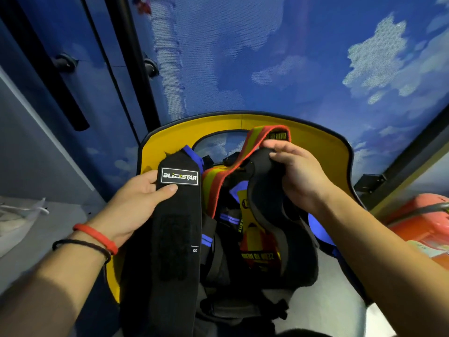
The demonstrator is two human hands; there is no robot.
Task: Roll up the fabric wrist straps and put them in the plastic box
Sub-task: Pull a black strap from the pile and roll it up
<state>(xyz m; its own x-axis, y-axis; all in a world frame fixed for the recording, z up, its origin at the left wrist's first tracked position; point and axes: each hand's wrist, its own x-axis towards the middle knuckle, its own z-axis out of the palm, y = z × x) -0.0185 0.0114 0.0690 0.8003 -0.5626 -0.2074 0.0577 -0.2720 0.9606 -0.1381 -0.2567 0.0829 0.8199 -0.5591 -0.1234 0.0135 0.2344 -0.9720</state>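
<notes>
Black strap, end cropped, in left hand; padded strap in right hand.

A heap of straps lies on the chair; a box stands right of the chair, a bag left of it.

Matt black woven cloth strap, stitched label.

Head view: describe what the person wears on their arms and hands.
Both forearms are bare, with no sleeves in view. Neither the left hand nor the right hand wears a glove. The left wrist carries two bracelets: a red band nearer the hand and a thin black cord behind it. The right wrist shows nothing worn, and no rings show on the visible fingers.
</notes>
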